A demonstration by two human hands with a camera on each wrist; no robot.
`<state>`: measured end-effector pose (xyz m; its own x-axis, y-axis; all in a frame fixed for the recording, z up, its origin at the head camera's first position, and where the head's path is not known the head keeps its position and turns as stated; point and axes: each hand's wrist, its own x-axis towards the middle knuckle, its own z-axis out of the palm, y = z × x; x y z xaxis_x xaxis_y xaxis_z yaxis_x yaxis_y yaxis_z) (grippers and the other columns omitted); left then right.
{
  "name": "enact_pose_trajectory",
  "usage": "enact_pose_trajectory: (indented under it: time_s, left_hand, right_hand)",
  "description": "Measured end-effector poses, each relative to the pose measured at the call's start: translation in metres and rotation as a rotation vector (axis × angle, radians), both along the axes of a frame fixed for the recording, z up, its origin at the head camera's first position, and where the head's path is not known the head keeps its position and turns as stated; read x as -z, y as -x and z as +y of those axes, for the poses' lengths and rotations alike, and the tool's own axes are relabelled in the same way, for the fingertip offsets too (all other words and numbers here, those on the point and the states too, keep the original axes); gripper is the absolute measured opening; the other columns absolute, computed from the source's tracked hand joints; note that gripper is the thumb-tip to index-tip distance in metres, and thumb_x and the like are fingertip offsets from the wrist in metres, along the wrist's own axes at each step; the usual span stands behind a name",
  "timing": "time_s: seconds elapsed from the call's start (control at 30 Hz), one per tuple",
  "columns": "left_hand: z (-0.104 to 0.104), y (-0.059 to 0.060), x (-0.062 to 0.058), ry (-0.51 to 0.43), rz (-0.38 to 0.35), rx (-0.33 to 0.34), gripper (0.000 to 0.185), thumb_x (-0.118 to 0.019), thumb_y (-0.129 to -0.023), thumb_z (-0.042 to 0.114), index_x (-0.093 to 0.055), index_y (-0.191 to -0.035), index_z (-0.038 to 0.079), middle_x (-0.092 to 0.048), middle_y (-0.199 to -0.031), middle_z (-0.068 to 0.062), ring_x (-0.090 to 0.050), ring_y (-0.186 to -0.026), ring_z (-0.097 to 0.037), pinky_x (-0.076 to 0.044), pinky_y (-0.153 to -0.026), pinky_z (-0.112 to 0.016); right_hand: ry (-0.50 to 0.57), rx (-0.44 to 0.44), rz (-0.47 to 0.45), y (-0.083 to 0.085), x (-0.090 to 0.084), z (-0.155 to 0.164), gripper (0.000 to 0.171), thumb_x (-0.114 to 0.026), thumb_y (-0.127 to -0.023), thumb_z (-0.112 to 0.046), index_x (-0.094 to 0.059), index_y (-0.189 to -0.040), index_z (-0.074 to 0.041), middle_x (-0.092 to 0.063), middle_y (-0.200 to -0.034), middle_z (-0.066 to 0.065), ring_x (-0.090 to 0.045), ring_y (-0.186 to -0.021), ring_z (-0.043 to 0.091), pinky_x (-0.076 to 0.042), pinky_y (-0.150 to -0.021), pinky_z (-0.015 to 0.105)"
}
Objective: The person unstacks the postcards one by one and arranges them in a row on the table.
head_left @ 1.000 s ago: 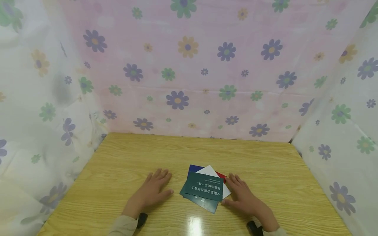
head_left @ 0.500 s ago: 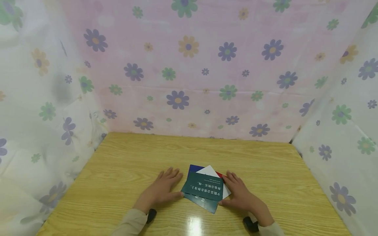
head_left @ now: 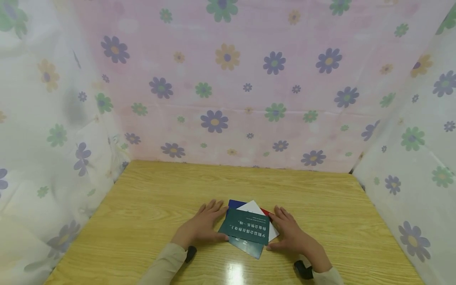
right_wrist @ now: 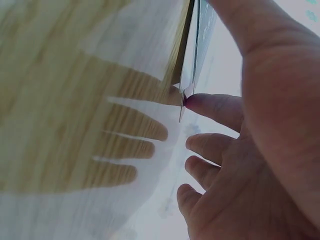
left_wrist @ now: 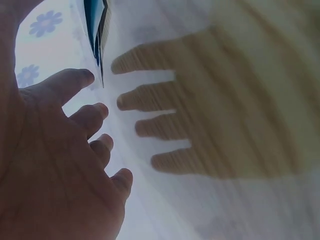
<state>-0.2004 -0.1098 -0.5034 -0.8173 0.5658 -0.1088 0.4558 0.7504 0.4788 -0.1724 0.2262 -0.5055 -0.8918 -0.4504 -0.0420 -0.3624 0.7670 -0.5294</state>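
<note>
A loose, fanned pile of cards lies on the wooden table. On top is a dark green card (head_left: 246,226) with white writing, upside down to me. Under it show another green card (head_left: 249,247), a white card (head_left: 252,206), a blue card (head_left: 235,204) and a red card (head_left: 265,212). My left hand (head_left: 201,225) is at the pile's left edge, thumb and index finger at the green card. My right hand (head_left: 292,233) is at the right side; its index fingertip (right_wrist: 192,101) touches a card edge in the right wrist view. Both hands have fingers spread, gripping nothing.
The wooden table (head_left: 171,182) reaches back to a pink flowered curtain (head_left: 246,99). White flowered sheets hang at the left (head_left: 60,170) and right (head_left: 409,170). Both wrists bear black straps. Light glares off the table's front.
My left hand has moved right, from bare table to the pile's left edge. The right hand has shifted slightly left against the pile. The cards lie almost as before.
</note>
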Motion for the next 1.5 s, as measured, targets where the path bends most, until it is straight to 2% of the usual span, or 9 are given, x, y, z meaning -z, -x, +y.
enact_pose_trajectory:
  time_s: [0.3,0.73,0.93,1.1,1.3,1.5]
  left_hand:
    - [0.006,0.004,-0.001,0.011,-0.007,0.009,0.099,-0.078,-0.081,0.057,-0.035,-0.16,0.016,-0.018,-0.17,-0.01,-0.007,-0.158,-0.038,-0.009,-0.127,-0.058]
    - [0.008,0.007,0.0,0.007,0.005,0.013,0.097,-0.08,-0.08,0.057,-0.041,-0.157,0.013,-0.021,-0.169,-0.014,-0.009,-0.157,-0.04,-0.011,-0.126,-0.061]
    - [0.009,0.009,0.001,0.01,0.01,0.007,0.098,-0.08,-0.079,0.059,-0.042,-0.156,0.013,-0.022,-0.169,-0.014,-0.01,-0.157,-0.041,-0.012,-0.126,-0.06]
    - [0.008,0.009,0.0,-0.003,-0.005,0.006,0.099,-0.081,-0.078,0.059,-0.041,-0.157,0.014,-0.022,-0.169,-0.013,-0.008,-0.157,-0.04,-0.011,-0.126,-0.06]
    - [0.004,0.011,0.002,-0.009,-0.028,0.003,0.102,-0.083,-0.076,0.058,-0.039,-0.158,0.017,-0.019,-0.17,-0.01,-0.006,-0.158,-0.036,-0.009,-0.127,-0.058]
    - [0.002,0.012,0.003,-0.021,-0.045,0.012,0.104,-0.085,-0.074,0.058,-0.04,-0.158,0.017,-0.017,-0.17,-0.011,-0.005,-0.158,-0.037,-0.008,-0.127,-0.058]
  right_hand:
    - [0.003,0.025,-0.025,-0.002,-0.001,-0.001,0.107,-0.093,-0.069,-0.043,-0.043,-0.149,0.007,-0.023,-0.162,0.033,-0.015,-0.15,0.055,-0.018,-0.118,0.072]
    - [0.017,-0.015,0.02,-0.003,-0.003,-0.006,0.105,-0.093,-0.069,-0.042,-0.045,-0.149,0.007,-0.023,-0.161,0.036,-0.016,-0.149,0.057,-0.021,-0.116,0.074]
    - [0.018,-0.004,0.023,-0.003,-0.002,-0.008,0.105,-0.093,-0.069,-0.043,-0.045,-0.148,0.007,-0.023,-0.161,0.035,-0.016,-0.15,0.055,-0.021,-0.117,0.072]
    - [0.028,0.001,0.029,-0.003,-0.003,-0.008,0.102,-0.093,-0.07,-0.041,-0.047,-0.145,0.01,-0.024,-0.161,0.035,-0.017,-0.15,0.055,-0.022,-0.117,0.072]
    - [0.022,-0.002,0.05,-0.004,-0.003,-0.008,0.098,-0.093,-0.07,-0.039,-0.049,-0.144,0.008,-0.026,-0.16,0.035,-0.017,-0.149,0.056,-0.021,-0.117,0.072]
    - [0.037,0.001,0.056,-0.003,-0.001,-0.009,0.099,-0.094,-0.07,-0.037,-0.048,-0.147,0.004,-0.022,-0.161,0.036,-0.013,-0.15,0.056,-0.016,-0.116,0.075]
